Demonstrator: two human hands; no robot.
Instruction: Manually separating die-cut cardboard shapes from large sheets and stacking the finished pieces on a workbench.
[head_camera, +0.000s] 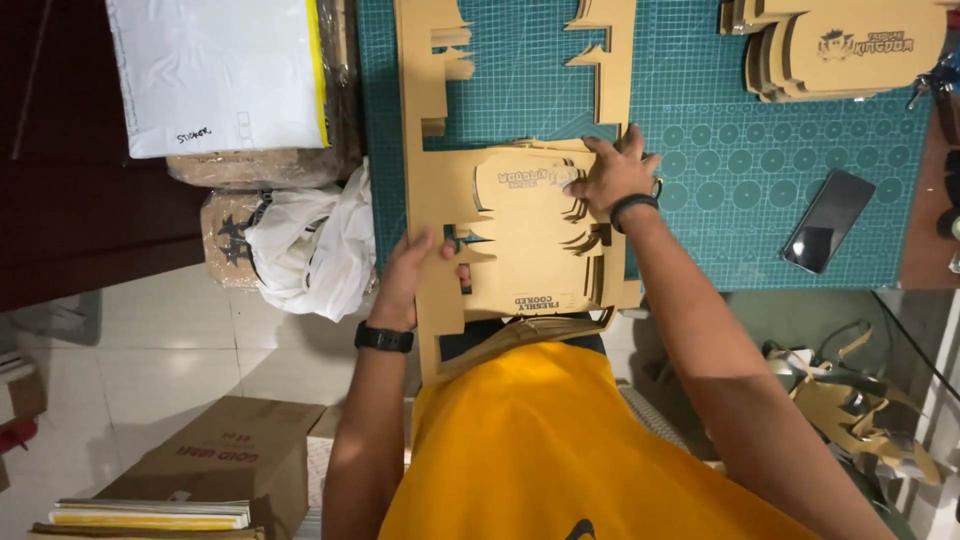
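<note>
While hands grip cardboard sheet, green mat

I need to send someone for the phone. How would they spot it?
Start at the green cutting mat. Near its right edge, below the stack of brown die-cut cards, lies the phone. It is the only flat, black, glossy rectangle there, lying at a slant.

head cam | looks steeply down from above | close over green cutting mat edge
</note>
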